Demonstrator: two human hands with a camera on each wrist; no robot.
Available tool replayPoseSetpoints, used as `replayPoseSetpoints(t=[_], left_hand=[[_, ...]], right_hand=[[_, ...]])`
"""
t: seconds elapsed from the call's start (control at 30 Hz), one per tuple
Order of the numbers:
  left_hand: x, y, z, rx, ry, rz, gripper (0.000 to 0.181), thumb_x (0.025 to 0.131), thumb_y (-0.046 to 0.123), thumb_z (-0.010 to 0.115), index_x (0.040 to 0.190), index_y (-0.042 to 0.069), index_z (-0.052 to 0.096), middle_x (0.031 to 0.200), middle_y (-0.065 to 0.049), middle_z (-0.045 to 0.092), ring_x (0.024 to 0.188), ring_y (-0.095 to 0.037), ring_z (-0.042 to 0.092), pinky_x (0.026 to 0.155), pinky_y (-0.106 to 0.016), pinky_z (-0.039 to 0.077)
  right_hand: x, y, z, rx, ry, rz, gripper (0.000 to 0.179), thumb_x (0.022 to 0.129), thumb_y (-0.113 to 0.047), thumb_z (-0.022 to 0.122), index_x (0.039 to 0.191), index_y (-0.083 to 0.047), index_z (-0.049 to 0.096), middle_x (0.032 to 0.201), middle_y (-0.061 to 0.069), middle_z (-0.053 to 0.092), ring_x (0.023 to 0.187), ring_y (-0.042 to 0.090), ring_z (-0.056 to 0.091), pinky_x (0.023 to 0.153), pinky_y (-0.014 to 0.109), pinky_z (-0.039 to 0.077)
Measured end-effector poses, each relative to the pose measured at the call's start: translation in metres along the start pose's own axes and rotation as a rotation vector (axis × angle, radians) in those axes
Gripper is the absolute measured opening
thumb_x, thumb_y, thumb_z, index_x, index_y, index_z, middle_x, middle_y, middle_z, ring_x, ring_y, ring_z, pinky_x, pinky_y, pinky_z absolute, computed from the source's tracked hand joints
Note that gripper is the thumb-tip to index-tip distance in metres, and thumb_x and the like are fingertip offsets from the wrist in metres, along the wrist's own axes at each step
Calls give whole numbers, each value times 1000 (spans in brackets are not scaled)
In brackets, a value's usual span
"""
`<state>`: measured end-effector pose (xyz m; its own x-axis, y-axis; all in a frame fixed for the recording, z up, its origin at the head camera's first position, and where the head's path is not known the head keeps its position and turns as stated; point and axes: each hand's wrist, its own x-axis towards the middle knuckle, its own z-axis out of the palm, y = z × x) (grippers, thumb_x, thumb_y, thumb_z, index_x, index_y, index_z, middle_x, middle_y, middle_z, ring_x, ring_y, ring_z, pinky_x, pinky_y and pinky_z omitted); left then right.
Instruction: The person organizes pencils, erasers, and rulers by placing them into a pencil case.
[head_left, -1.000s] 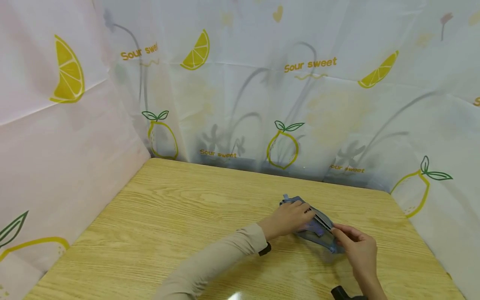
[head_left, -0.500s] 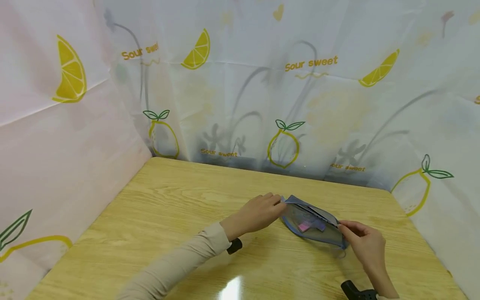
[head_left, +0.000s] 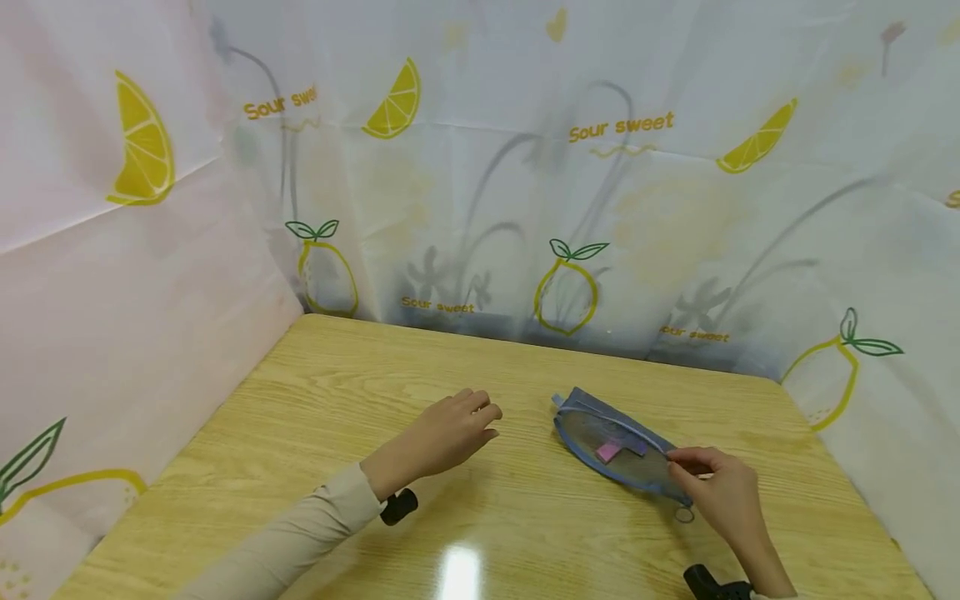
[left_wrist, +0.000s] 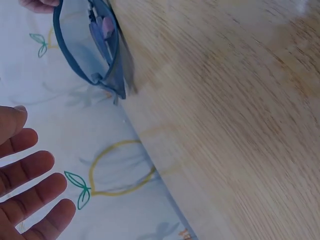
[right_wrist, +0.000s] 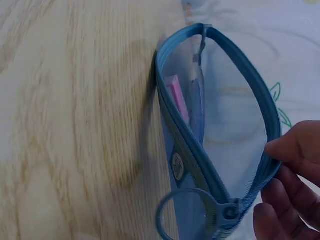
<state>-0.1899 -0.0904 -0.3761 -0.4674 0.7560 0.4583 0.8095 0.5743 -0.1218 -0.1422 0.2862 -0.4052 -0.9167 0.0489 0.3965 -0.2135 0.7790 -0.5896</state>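
Note:
A see-through pencil case (head_left: 588,429) with blue zip edging stands on the right half of the table, its zip undone. My right hand (head_left: 723,487) pinches the zip edge at its right end; in the right wrist view thumb and fingers grip the blue zip tape (right_wrist: 270,120). Inside lie a pink block (right_wrist: 177,97) and a slim bluish pen-like item (right_wrist: 198,110). A ring pull (right_wrist: 184,190) hangs at the near end. My left hand (head_left: 446,437) is held over the table, left of the case, holding nothing; its fingers are spread loosely in the left wrist view.
The wood-grain table (head_left: 360,400) reaches back to a white curtain (head_left: 480,208) printed with lemons, which also runs along the left and right sides. A black wrist device (head_left: 399,506) sits at the left cuff, and another (head_left: 712,583) at the right.
My left hand has left the case's opening, let go of its left end and moved away leftward. The mouth has narrowed in the head view, while my right hand keeps its pinch on the edge.

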Motion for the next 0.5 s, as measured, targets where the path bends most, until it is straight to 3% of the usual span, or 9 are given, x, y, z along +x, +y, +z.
replayPoseSetpoints(t=[0.27,0.4,0.5], left_hand=[[-26,-12,-3,-81,6,-82,22,89,15,72,107,4,65,95,-5,56,80,-18,54,67,-26,47],[-38,-19,-1,-100,14,-108,23,89,15,73,106,3,65,94,-6,56,78,-18,54,66,-26,47],[-50,-28,1,-109,28,-127,22,87,13,74,105,4,64,97,-6,56,80,-18,54,64,-26,48]], right_hand=[[-3,3,-2,-31,-108,-99,20,76,7,77,91,-6,76,83,-1,67,68,6,61,56,21,51],[-4,5,-8,-74,-177,-127,18,78,4,77,91,-8,76,83,-5,65,69,7,61,57,22,51],[-5,8,-13,-91,-174,-187,18,78,1,77,93,-9,76,84,-6,66,71,7,61,58,23,51]])
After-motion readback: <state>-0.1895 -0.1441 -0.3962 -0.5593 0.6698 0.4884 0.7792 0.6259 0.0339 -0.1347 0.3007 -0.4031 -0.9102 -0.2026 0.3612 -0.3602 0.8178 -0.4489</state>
